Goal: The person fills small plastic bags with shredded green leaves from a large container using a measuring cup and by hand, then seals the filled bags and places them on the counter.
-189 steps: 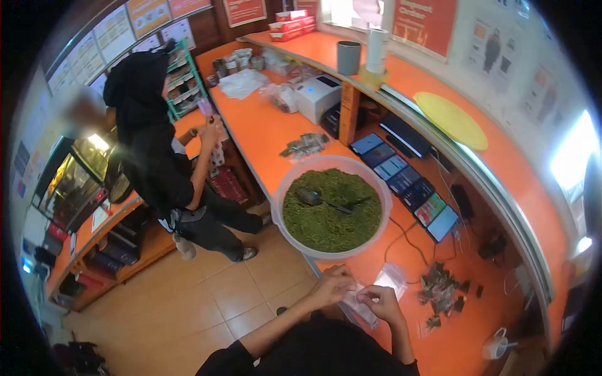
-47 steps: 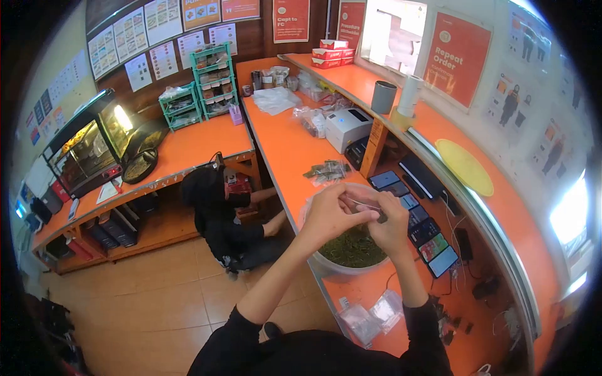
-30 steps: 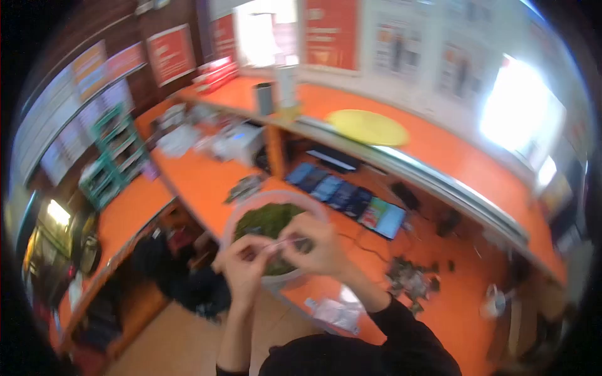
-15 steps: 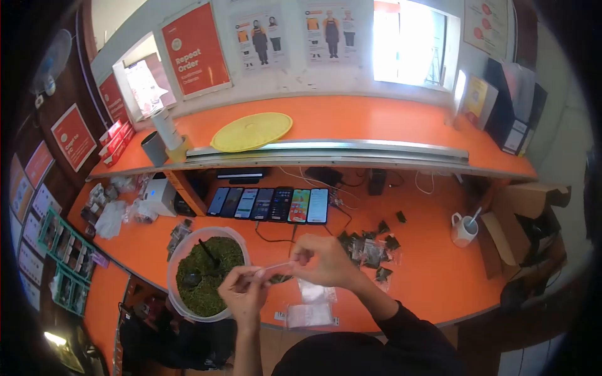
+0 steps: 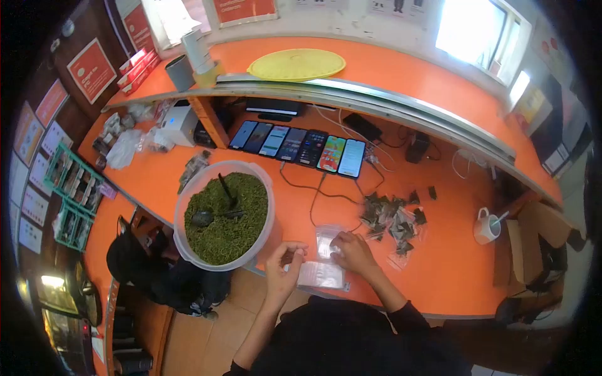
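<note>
Both hands are low over the tabletop (image 5: 445, 276), and here's the left hand (image 5: 282, 269) just beside the lower clear plastic bags (image 5: 321, 276); its thumb and forefinger are drawn close, though I cannot tell whether anything sits between them; across from it the right hand (image 5: 355, 253) curls its fingers at the upper clear bags (image 5: 326, 235), and whether that grip is clamped on one I cannot tell; both lots of bags lie flat near the front edge; left of them stands the big tub (image 5: 270, 213), filled with shredded green stuff (image 5: 251, 235), a dark spoon (image 5: 202, 218) in it; over to the right, small packets (image 5: 392, 220) lie scattered, below a row of phones (image 5: 307, 148).
</note>
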Tool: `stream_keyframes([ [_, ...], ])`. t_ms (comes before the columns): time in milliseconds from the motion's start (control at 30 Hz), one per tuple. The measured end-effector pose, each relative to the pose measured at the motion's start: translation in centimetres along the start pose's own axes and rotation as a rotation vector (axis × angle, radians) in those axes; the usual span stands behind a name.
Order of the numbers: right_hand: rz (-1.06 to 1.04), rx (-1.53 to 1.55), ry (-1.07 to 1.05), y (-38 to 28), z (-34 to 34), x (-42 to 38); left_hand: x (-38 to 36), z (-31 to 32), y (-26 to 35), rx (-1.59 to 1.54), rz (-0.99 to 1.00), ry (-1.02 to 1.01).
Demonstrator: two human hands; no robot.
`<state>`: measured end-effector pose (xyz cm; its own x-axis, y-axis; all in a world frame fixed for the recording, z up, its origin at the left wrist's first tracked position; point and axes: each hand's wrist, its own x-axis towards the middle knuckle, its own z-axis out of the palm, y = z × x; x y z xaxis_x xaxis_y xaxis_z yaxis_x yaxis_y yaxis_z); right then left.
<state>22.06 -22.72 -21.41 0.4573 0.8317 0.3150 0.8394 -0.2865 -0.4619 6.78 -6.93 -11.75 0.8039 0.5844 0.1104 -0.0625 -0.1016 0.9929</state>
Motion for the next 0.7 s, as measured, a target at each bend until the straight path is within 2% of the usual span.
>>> stream_keyframes([
  [67, 0.091, 0.093, 0.238, 0.5, 3.1, -0.5, -1.2, -1.0, -2.0, 0.009, -0.080, 0.002],
  [100, 0.083, 0.097, 0.232, 0.6, 3.3, -0.6, -1.7, -1.3, -3.1, 0.011, -0.151, -0.010],
  [167, 0.178, 0.175, 0.161, 0.8, 3.2, -0.7, -2.4, -1.8, -5.1, 0.040, -0.172, -0.032],
  [233, 0.188, 0.244, 0.160, 0.3, 2.9, -0.6, -2.4, -2.0, -6.9, 0.069, -0.190, -0.056],
  [300, 0.487, 0.476, 0.315, -1.3, 2.0, -0.4, -2.1, -1.6, -7.8, -0.170, -0.461, -0.098],
  [333, 0.369, 0.466, 0.379, -1.6, 2.1, -0.5, -1.8, -1.3, -7.8, -0.172, -0.457, -0.084],
  [367, 0.357, 0.472, 0.370, -2.7, 1.4, -0.1, -1.2, -0.9, -7.4, -0.372, -0.584, -0.061],
  [400, 0.198, 0.360, 0.308, -4.1, 0.5, 0.0, -1.0, -0.5, -7.2, -0.574, -0.707, -0.035],
  [433, 0.038, 0.249, 0.247, -5.4, -0.2, 0.1, -1.1, -0.3, -7.6, -0.575, -0.702, -0.018],
  [467, -0.035, 0.195, 0.176, -5.8, -0.4, 0.0, -1.3, 0.0, -8.5, -0.455, -0.518, -0.053],
  [500, -0.051, 0.204, 0.171, -6.4, -0.5, 0.3, -1.3, 0.1, -8.9, -0.329, -0.334, -0.086],
  [567, -0.052, 0.285, 0.228, -7.2, -0.7, 1.0, -1.3, -0.3, -9.6, -0.293, -0.282, -0.052],
  [600, 0.029, 0.469, 0.238, -7.2, -0.5, 1.3, -1.4, -0.6, -9.2, -0.197, -0.267, -0.074],
  [633, 0.002, 0.482, 0.224, -7.2, -0.7, 1.3, -1.4, -1.0, -8.7, -0.099, -0.251, -0.089],
  [667, 0.175, 0.548, 0.123, -7.2, -1.1, 1.3, -1.7, -0.8, -8.5, -0.131, -0.262, -0.048],
  [700, 0.339, 0.612, 0.013, -7.3, -1.3, 1.5, -2.1, -0.8, -9.9, -0.070, -0.136, -0.036],
])
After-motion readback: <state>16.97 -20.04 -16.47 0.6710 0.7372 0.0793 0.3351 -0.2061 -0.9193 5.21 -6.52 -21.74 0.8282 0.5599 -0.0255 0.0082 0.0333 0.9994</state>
